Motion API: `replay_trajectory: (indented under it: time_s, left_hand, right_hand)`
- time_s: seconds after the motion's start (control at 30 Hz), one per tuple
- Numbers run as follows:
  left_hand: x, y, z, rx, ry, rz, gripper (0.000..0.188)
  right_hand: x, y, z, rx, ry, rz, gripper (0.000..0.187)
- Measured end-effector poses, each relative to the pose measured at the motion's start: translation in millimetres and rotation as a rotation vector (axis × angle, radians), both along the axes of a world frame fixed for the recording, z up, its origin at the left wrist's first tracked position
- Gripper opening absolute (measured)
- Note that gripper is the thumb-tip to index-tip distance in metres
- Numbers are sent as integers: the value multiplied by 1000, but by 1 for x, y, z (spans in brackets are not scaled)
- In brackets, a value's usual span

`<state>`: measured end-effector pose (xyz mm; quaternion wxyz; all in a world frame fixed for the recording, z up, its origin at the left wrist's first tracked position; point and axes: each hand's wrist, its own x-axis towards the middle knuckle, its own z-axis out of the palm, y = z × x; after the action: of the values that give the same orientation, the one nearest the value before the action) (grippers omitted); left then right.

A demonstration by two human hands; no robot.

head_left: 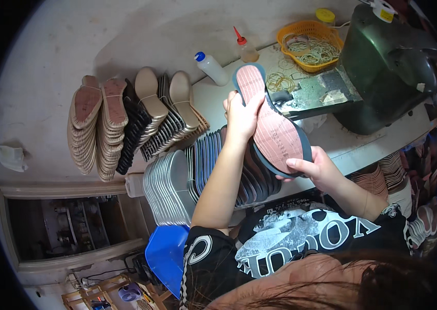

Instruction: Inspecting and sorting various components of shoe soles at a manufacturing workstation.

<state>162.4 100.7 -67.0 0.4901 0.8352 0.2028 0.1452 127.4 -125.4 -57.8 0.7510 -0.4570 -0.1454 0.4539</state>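
Note:
Both hands hold up one shoe insole point(276, 129), its pink board side with stamped marks facing me and a dark blue-grey rim around it. My left hand point(242, 114) grips it at the narrow waist, thumb across the pink face and fingers behind. At the wide lower end my right hand point(317, 169) pinches the edge, thumb on top and fingertips underneath. Just beyond the insole is the flat metal bed point(322, 93) of a dark green machine point(378, 67). Under my left forearm, a long row of dark insoles point(208, 160) lies on the table.
Silver insoles point(164, 186) end the row, beside a blue bin point(167, 253). Banded insole stacks point(85, 129) stand at the left wall. Behind are a white bottle point(211, 68), a red-tipped bottle point(248, 50) and an orange basket point(309, 64) of rubber bands. More stacks point(391, 170) sit at right.

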Motion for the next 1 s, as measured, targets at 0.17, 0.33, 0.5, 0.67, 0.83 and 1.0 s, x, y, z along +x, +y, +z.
replay_trajectory:
  time_s: [0.17,0.33,0.5,0.67,0.83,1.0]
  left_hand:
    - [14,5,-4,-35,11,24,44]
    - [19,10,8,-273,96,-5,42]
    - [27,30,18,194,227,-5,77]
    - [34,54,41,527,-18,-692,55]
    - [48,63,54,302,306,-971,49]
    - [50,61,70,143,608,-910,40]
  right_hand:
    - [5,2,-6,-26,98,39,29]
    - [4,14,6,-28,176,27,29]
    - [5,33,4,44,234,-61,29]
    - [15,50,7,88,297,-125,30]
    - [24,57,16,72,342,-140,33]
    - [24,57,21,19,335,-136,38]
